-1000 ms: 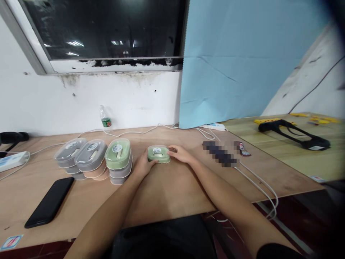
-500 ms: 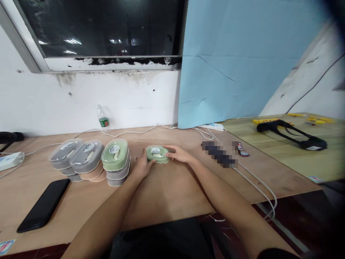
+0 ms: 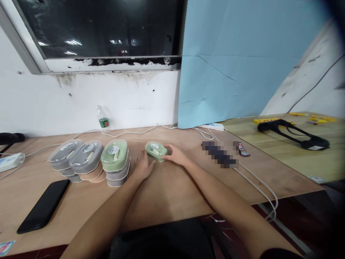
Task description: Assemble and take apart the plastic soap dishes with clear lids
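Note:
A small green lunch box [image 3: 156, 151] with a clear lid, a round sticker and a pale latch sits at a slant on the wooden table. My right hand [image 3: 176, 154] grips its right end, thumb at the near corner and fingers behind. Beside its left end is my left hand [image 3: 142, 167], fingers apart and thumb out, not closed on anything; whether the fingertips touch the box I cannot tell. Left of that hand stands a stack of lunch boxes with a green one [image 3: 115, 154] on top. Two more stacks, topped by grey lunch boxes [image 3: 87, 156], adjoin it.
A black phone [image 3: 44, 205] lies at the front left. Behind the stacks, a plastic bottle [image 3: 102, 120] stands by the wall. White cables [image 3: 258, 183] run along the right side, near a blurred dark item [image 3: 219, 154] and a small wrapper [image 3: 242, 149].
The green lunch box has turned, its right end now nearer to me. My left hand has loosened from its left end, while my right hand stays at the other end.

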The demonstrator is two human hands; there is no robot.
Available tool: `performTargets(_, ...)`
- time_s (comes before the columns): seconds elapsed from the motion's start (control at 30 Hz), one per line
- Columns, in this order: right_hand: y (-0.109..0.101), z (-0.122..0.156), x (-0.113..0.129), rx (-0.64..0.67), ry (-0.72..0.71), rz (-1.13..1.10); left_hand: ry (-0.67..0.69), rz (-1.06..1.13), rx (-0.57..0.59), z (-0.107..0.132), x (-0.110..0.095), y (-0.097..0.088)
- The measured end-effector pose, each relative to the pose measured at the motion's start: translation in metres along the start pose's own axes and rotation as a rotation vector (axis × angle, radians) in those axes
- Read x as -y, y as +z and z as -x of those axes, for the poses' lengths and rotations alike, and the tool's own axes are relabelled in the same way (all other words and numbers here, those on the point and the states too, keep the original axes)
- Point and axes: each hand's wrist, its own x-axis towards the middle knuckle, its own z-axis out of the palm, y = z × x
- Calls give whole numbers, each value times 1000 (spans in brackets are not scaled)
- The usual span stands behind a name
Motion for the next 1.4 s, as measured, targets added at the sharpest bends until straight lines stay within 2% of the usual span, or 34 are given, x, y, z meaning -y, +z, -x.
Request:
performTargets(0.1, 1, 4, 14, -65, 97, 147, 26, 11, 45, 4, -4, 0)
performTargets(0.17, 1, 6, 21, -55, 127, 209, 46, 17, 36, 7, -9, -2)
performTargets(0.33, 4, 10, 28, 56, -20, 159, 164, -38, -96, 12, -22, -11)
performTargets(0.43, 6, 10, 27, 116, -137, 64, 182, -84, -102, 14, -26, -12)
performTargets(0.53, 7, 9, 25, 117, -207, 28, 152, -112, -84, 15, -27, -11)
performTargets(0.9, 12, 7, 15, 148, -186, 51, 107, -177, -151, 10, -20, -18)
performTargets(0.97, 12, 4, 11, 124, -155, 93, 155, -180, -174, 11, -22, -22)
performTargets(1.03, 12, 2, 5, 97, -142, 157, 264, -160, -185, 14, -27, -27)
performTargets(1.13, 13, 0, -6, 117, -98, 282, 473, -84, -95, 18, -36, -31)
performTargets(1.23, 15, -1, -16, 214, 13, 384, 609, -41, 33, 22, -41, -29)
performTargets(1.33, 16, -2, -21, 270, 49, 416, 660, -56, 107, 24, -41, -23)
performTargets(1.4, 16, -2, -21, 268, 45, 412, 644, -55, 133, 24, -39, -20)
